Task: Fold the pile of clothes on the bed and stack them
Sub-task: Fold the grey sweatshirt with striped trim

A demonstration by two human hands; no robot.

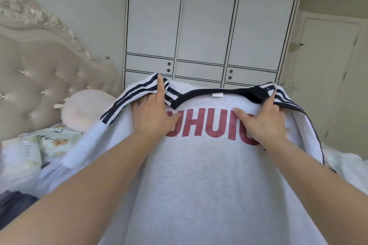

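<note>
Above the bed (pixel 22 157), both hands hold up the grey sweatshirt (pixel 205 175) by its striped shoulders: left hand (pixel 153 115) and right hand (pixel 260 125) each pinching fabric, fingers curled, garment spread between.

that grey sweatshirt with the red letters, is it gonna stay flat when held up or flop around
Likely floppy: the grey sweatshirt with red lettering drapes from where the left hand and right hand pinch its striped shoulders, and its sleeves hang limp. The fabric looks thick, so probably somewhat heavy. It seems unlikely to slip.
</note>
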